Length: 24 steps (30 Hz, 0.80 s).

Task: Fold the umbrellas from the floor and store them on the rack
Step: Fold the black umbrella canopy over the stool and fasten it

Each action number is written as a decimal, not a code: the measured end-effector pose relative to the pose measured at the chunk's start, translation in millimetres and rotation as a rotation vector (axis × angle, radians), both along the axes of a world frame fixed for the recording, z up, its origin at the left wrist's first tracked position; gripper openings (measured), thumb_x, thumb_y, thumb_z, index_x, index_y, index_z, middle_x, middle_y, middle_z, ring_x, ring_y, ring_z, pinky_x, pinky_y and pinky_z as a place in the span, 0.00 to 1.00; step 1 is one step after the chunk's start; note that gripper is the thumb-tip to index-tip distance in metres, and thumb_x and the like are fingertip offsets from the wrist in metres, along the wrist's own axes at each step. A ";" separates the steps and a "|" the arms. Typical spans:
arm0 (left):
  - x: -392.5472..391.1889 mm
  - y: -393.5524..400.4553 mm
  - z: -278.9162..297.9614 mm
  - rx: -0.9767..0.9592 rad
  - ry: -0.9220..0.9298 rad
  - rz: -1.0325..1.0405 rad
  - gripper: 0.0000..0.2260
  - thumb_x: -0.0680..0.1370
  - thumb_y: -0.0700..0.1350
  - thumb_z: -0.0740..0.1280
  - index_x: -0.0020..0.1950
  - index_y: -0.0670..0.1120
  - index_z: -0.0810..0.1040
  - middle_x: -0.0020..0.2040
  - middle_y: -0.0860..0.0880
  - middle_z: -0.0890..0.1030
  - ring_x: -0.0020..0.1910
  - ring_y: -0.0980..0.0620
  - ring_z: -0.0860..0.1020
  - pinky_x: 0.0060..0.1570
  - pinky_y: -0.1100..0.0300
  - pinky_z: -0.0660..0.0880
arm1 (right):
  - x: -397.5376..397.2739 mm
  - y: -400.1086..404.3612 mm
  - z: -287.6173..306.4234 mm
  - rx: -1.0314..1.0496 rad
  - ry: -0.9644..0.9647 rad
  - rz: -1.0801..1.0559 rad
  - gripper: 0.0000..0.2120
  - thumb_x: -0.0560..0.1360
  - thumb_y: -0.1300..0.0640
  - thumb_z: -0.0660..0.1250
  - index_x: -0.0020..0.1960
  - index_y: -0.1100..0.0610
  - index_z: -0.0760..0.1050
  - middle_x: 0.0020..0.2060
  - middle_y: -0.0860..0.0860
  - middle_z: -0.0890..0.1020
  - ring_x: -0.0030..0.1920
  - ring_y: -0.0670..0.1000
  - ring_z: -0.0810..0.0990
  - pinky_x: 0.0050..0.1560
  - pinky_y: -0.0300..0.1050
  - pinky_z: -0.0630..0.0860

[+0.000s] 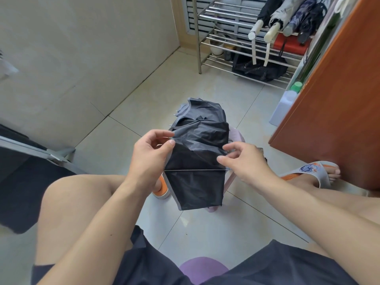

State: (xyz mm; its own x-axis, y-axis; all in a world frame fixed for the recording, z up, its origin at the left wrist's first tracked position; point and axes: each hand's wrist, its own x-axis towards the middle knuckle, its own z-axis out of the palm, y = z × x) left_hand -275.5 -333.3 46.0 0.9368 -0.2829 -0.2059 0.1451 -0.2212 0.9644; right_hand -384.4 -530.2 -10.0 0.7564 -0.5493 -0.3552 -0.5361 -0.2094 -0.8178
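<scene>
Head view: black fabric umbrella with grey trim (197, 153), half collapsed, held between knees above tiled floor (205, 229). Left hand (151, 154) pinches canopy edge; right hand (244, 161) pinches rib tip. Steel rack (224, 41) far right holds folded umbrellas (287, 17).

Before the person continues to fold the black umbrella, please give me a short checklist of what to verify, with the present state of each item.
1. Left hand pinches the canopy edge of the black umbrella: ok.
2. Right hand pinches the opposite edge: ok.
3. Canopy panels lie flat and even: not ok, the cloth is bunched.
4. Closing strap located: cannot tell.
5. Free space on the rack beside the stored umbrellas: ok, bars to their left are bare.
6. Another open umbrella waits on the floor: ok.
</scene>
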 end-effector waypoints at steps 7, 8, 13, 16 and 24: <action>1.3 -0.5 2.5 -0.029 0.035 -0.007 0.06 0.74 0.43 0.71 0.50 0.50 0.85 0.49 0.42 0.84 0.48 0.45 0.80 0.55 0.37 0.77 | -1.7 2.0 3.8 -0.074 -0.067 0.022 0.16 0.74 0.50 0.75 0.61 0.44 0.81 0.40 0.36 0.83 0.44 0.28 0.77 0.39 0.20 0.67; 1.2 -0.1 2.4 -0.034 0.034 -0.005 0.06 0.74 0.43 0.72 0.49 0.50 0.85 0.49 0.42 0.84 0.48 0.44 0.80 0.54 0.37 0.77 | -1.5 1.7 4.8 -0.090 -0.056 0.019 0.16 0.74 0.50 0.75 0.61 0.44 0.81 0.39 0.36 0.83 0.44 0.29 0.77 0.39 0.22 0.67; 1.9 3.8 2.6 -0.065 0.028 0.011 0.05 0.75 0.43 0.71 0.50 0.48 0.85 0.53 0.40 0.84 0.53 0.39 0.82 0.61 0.32 0.74 | -0.3 -0.2 3.5 -0.136 0.010 0.068 0.22 0.74 0.51 0.74 0.67 0.44 0.77 0.49 0.40 0.85 0.55 0.44 0.81 0.52 0.39 0.70; 4.4 6.7 1.1 -0.086 0.045 0.016 0.05 0.78 0.40 0.71 0.49 0.48 0.85 0.48 0.45 0.84 0.49 0.44 0.80 0.55 0.34 0.76 | 0.9 1.7 -1.4 -0.075 0.007 0.133 0.28 0.73 0.55 0.74 0.72 0.44 0.73 0.54 0.44 0.85 0.57 0.47 0.81 0.57 0.41 0.73; 11.0 8.1 3.1 -0.123 0.079 0.047 0.06 0.81 0.34 0.67 0.52 0.43 0.82 0.42 0.50 0.84 0.44 0.49 0.81 0.55 0.52 0.79 | 2.8 1.4 7.8 0.203 -0.337 0.059 0.25 0.75 0.66 0.72 0.67 0.46 0.77 0.41 0.41 0.85 0.47 0.42 0.84 0.55 0.37 0.78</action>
